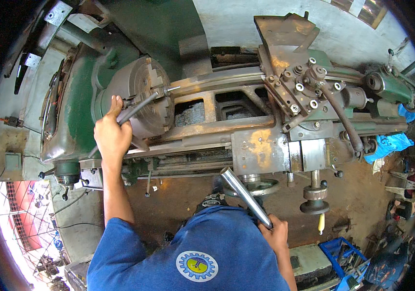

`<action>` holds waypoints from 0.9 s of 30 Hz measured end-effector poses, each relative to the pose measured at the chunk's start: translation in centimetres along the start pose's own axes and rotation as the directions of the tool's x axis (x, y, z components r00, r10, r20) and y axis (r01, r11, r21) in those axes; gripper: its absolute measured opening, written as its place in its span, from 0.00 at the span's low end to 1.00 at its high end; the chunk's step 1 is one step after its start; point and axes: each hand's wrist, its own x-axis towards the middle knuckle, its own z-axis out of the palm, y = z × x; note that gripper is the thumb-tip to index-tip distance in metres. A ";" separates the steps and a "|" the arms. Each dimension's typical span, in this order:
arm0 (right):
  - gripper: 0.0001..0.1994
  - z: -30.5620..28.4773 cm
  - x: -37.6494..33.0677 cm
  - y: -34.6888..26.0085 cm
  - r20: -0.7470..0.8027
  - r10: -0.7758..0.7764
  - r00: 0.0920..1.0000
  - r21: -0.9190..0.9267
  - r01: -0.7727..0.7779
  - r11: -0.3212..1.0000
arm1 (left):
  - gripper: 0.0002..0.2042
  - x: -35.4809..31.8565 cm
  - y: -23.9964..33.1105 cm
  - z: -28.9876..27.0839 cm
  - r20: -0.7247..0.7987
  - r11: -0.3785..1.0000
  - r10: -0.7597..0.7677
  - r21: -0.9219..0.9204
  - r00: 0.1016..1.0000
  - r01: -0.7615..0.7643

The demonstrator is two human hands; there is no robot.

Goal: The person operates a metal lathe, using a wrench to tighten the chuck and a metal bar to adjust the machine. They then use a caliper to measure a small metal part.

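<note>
My left hand (113,133) is closed on a dark metal rod (139,106) that slants across the front of the large lathe chuck (143,82). One finger points up beside the chuck's rim, and the rod's upper end reaches a chuck jaw (160,91). A thin light pin (173,88) sticks out near that jaw. Low at the right of my body, my right hand (276,234) grips the lower end of a shiny round metal bar (246,196). Its upper end leans up toward the lathe carriage (258,150), in front of a handwheel (258,186); contact cannot be made out.
The green headstock (79,104) stands left of the chuck. Rightward along the bed (202,128) are the tool post (309,82) with a long lever (343,119) and the green tailstock (394,89). A blue metal frame (343,257) sits at lower right. Metal shavings (190,115) lie under the bed.
</note>
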 end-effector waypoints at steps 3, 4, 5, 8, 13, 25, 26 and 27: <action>0.12 0.0 -0.2 -0.1 -0.002 0.020 1.000 -0.015 -0.020 1.000 | 0.33 -1.7 0.2 0.8 -0.054 1.000 0.024 0.011 0.998 -0.023; 0.12 0.0 -0.2 -0.2 -0.004 0.036 0.999 -0.018 -0.036 0.999 | 0.36 -2.2 0.2 0.8 -0.051 1.000 0.022 0.010 0.998 -0.022; 0.12 0.0 -0.2 -0.3 -0.012 0.032 0.999 -0.001 -0.032 0.999 | 0.36 -2.6 0.2 1.0 -0.046 0.999 0.038 0.002 0.998 -0.038; 0.11 0.2 -0.2 -0.7 -0.008 0.050 0.999 0.014 -0.049 0.999 | 0.38 -3.6 0.1 1.2 -0.020 1.000 0.021 0.018 1.000 -0.021; 0.10 0.4 -0.5 -1.6 -0.035 0.045 0.998 0.035 -0.044 0.998 | 0.41 -6.1 -0.2 2.2 0.034 0.999 -0.009 0.048 0.999 0.007; 0.14 1.8 -1.9 -1.0 -0.022 -0.060 0.998 -0.047 0.059 0.997 | 0.19 -6.0 -4.4 -1.8 0.085 0.915 0.017 -0.404 0.996 0.019; 0.14 2.0 -1.9 -0.9 -0.022 -0.065 0.998 -0.060 0.064 0.996 | 0.18 -4.8 -5.0 -2.7 -0.020 0.921 0.002 -0.390 1.000 -0.009; 0.14 2.1 -1.9 -0.8 -0.021 -0.070 0.997 -0.076 0.068 0.995 | 0.17 -3.4 -5.4 -3.6 -0.090 0.930 -0.036 -0.368 0.995 0.000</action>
